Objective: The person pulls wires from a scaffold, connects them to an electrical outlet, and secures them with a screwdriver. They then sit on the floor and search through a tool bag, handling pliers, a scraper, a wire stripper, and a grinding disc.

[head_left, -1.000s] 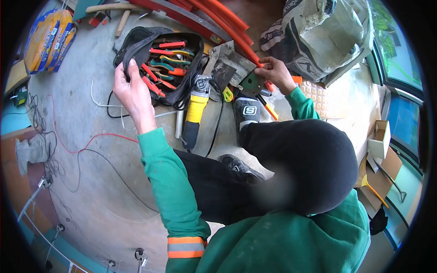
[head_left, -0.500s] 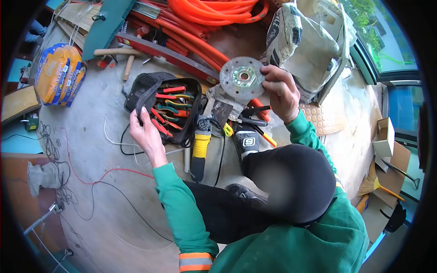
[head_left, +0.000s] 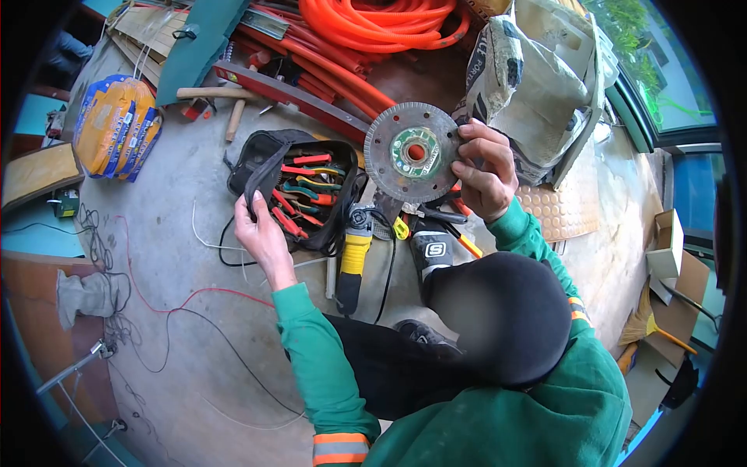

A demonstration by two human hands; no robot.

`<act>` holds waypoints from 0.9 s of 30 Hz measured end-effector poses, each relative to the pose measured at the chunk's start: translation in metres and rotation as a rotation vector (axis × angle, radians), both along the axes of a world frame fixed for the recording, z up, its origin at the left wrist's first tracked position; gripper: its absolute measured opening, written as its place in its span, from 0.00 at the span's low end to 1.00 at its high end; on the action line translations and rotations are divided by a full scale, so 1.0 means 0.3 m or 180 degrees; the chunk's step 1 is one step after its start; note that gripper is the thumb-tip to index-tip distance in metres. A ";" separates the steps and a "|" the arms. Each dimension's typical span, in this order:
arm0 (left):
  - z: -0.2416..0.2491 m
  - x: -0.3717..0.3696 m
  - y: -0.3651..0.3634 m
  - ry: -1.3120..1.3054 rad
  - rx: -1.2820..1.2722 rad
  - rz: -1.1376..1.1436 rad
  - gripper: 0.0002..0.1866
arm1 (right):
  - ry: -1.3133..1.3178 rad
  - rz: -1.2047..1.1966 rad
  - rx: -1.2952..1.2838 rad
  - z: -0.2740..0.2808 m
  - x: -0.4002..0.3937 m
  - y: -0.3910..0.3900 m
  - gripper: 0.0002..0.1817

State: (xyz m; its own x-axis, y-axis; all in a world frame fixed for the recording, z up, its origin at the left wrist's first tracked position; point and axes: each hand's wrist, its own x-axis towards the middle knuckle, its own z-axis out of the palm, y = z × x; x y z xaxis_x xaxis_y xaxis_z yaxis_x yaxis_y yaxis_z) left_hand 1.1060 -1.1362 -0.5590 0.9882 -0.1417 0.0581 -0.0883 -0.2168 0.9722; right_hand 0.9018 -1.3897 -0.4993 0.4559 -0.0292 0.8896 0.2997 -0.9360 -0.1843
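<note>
My right hand [head_left: 488,167] pinches the rim of a round diamond cutting disc [head_left: 429,177], raised with its face toward the camera. The disc has a green label around its centre hole. My left hand [head_left: 262,237] grips the black edge of an open tool bag [head_left: 261,159], with fingers closed over the fabric. Inside the bag lie several pliers and cutters [head_left: 311,185] with red, green and yellow handles. Just right of the bag, a yellow and black angle grinder [head_left: 355,257] rests on the floor. Below the disc, other tools are partly hidden.
A red spirit level [head_left: 292,97] and a hammer [head_left: 236,117] lie beyond the bag. Behind are orange corrugated conduit coils [head_left: 373,23] and a torn cement sack [head_left: 537,86]. An orange-blue package [head_left: 117,128] stands left. Loose cables [head_left: 167,311] cross the concrete floor.
The cutting disc has come closer to the camera and turned, showing its label more plainly. My left hand keeps hold of the bag's edge. The whole view has shifted slightly.
</note>
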 end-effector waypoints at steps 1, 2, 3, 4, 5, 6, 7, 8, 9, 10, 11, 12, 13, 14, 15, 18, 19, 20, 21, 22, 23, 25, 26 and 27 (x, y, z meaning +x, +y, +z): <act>0.003 -0.001 -0.002 0.0002 0.0005 0.0005 0.12 | -0.0005 -0.0003 0.0009 -0.001 0.000 0.000 0.16; 0.002 -0.001 -0.002 0.0001 0.0018 0.0006 0.12 | -0.0004 -0.0002 0.0018 -0.003 -0.001 -0.001 0.16; 0.000 -0.001 -0.002 -0.0001 0.0034 0.0005 0.12 | -0.0003 -0.0003 0.0028 -0.003 -0.001 -0.001 0.16; 0.000 -0.001 -0.002 -0.0004 0.0051 0.0003 0.12 | -0.0004 -0.0005 0.0040 -0.003 -0.001 -0.001 0.16; 0.004 0.001 -0.005 -0.0002 0.0047 0.0015 0.12 | 0.0023 0.0001 0.0144 0.005 0.002 0.000 0.16; 0.007 -0.002 -0.006 0.0003 0.0043 0.0025 0.12 | 0.0053 0.0005 0.0248 0.018 0.006 0.005 0.16; 0.009 -0.005 -0.009 0.0013 0.0035 0.0033 0.12 | 0.0087 0.0008 0.0347 0.025 0.008 0.010 0.16; 0.011 -0.008 -0.007 0.0003 0.0062 0.0023 0.12 | 0.0270 -0.0069 0.0812 0.016 0.009 0.018 0.13; 0.014 -0.007 -0.009 -0.0012 0.0081 0.0015 0.12 | 0.0439 0.0081 0.2050 -0.010 0.023 0.037 0.11; 0.017 -0.008 -0.011 -0.0027 0.0100 0.0005 0.12 | 0.0599 0.0235 0.3288 -0.030 0.030 0.054 0.09; 0.016 -0.009 -0.013 -0.0023 0.0119 0.0003 0.12 | 0.0883 0.0362 0.4174 -0.027 0.026 0.057 0.08; 0.017 -0.009 -0.013 -0.0023 0.0143 0.0001 0.12 | 0.0950 0.0464 0.4550 -0.024 0.029 0.056 0.08; 0.017 -0.007 -0.015 -0.0025 0.0165 -0.0002 0.12 | 0.1013 0.0572 0.4923 -0.021 0.038 0.051 0.08; 0.016 -0.007 -0.014 -0.0029 0.0141 -0.0011 0.12 | 0.1082 0.0682 0.5297 -0.019 0.045 0.049 0.08; 0.013 -0.007 -0.012 -0.0030 0.0118 -0.0018 0.12 | 0.1042 0.0740 0.5452 -0.024 0.050 0.050 0.09; 0.003 -0.005 -0.011 -0.0044 0.0073 -0.0058 0.12 | 0.1116 0.0639 0.5631 -0.002 0.054 0.057 0.07; 0.001 -0.002 -0.009 -0.0073 0.0071 -0.0059 0.12 | 0.1161 0.0573 0.5620 0.005 0.049 0.060 0.09; -0.012 0.003 -0.005 -0.0080 0.0046 -0.0099 0.11 | 0.1193 0.0568 0.5603 0.011 0.047 0.061 0.10; 0.015 -0.011 -0.013 -0.0266 0.0229 -0.0107 0.10 | 0.1245 0.0498 0.5461 0.014 0.039 0.064 0.11; 0.028 -0.025 -0.017 0.0042 0.0136 -0.0042 0.15 | 0.1303 0.0254 0.5337 0.035 0.040 0.073 0.12; 0.017 -0.013 0.000 -0.0007 0.0383 -0.0069 0.15 | 0.1295 0.0171 0.5224 0.033 0.044 0.080 0.10; -0.043 0.012 0.005 -0.0357 0.0033 -0.0118 0.12 | 0.1439 0.0281 0.4870 0.034 0.039 0.082 0.08; -0.011 0.007 -0.004 -0.0504 0.0295 0.0025 0.11 | 0.1310 0.0514 0.4851 0.004 0.035 0.080 0.07; -0.019 0.007 -0.009 -0.0476 0.0197 0.0069 0.11 | 0.1231 0.0689 0.5000 0.002 0.043 0.093 0.07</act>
State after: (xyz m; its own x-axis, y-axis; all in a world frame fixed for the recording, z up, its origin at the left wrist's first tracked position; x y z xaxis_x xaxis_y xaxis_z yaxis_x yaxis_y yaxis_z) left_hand 1.1082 -1.1387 -0.5647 0.9721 -0.1282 0.1966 -0.2256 -0.2794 0.9333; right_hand 0.9148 -1.3619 -0.4987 0.7478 -0.6542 -0.1131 0.1051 0.2848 -0.9528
